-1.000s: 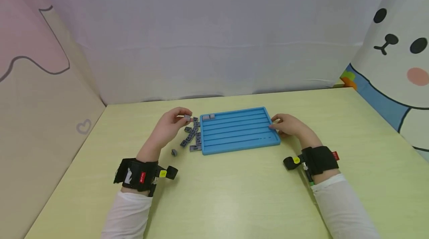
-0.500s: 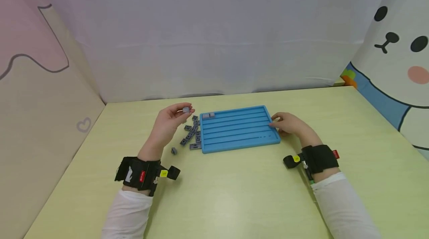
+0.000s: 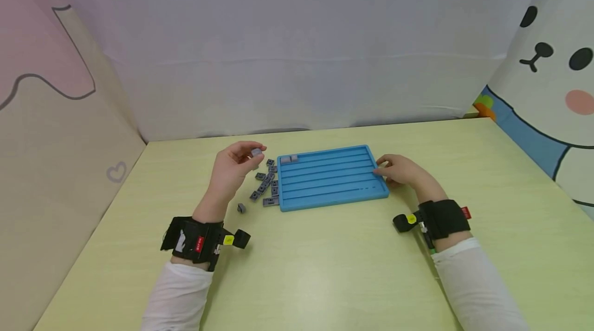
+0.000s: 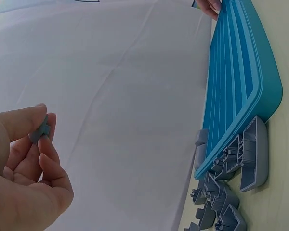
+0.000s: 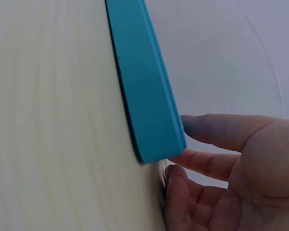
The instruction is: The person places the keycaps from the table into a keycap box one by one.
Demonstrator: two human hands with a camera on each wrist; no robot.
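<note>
A blue grooved tray (image 3: 331, 176) lies on the yellow-green table, with two small grey blocks (image 3: 289, 159) in its top groove at the left end. My left hand (image 3: 234, 168) is raised left of the tray and pinches one small grey block (image 3: 257, 152) between thumb and fingertips; in the left wrist view the same pinched block (image 4: 40, 131) shows. A pile of loose grey blocks (image 3: 266, 184) lies beside the tray's left edge (image 4: 241, 159). My right hand (image 3: 399, 170) rests against the tray's right edge (image 5: 147, 96), fingers touching it.
One stray grey block (image 3: 241, 208) lies apart, near my left wrist. White cloth walls stand behind and to the sides. The table (image 3: 315, 269) stretches bare towards me.
My left hand has lifted the pinched grey block up off the pile and drawn it slightly left. The right hand has stayed at the tray's edge.
</note>
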